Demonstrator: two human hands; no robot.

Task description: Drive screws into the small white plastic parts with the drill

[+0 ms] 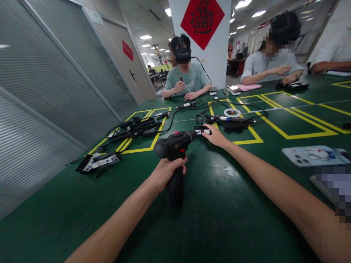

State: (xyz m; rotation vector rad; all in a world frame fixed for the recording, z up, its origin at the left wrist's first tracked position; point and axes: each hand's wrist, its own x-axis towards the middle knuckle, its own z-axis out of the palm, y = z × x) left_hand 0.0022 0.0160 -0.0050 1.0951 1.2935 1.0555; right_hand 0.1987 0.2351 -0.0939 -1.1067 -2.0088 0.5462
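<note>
My left hand is wrapped round the grip of a black cordless drill with red buttons, held over the green table. The drill's nose points right and away from me. At that nose, my right hand pinches a small black and white part against the chuck. What exactly the fingers hold is too small to name.
Black cables and tools lie at the left inside yellow floor-tape boxes. A roll of white tape and more tools sit beyond the drill. A phone lies at the right. Several other people sit at the far side.
</note>
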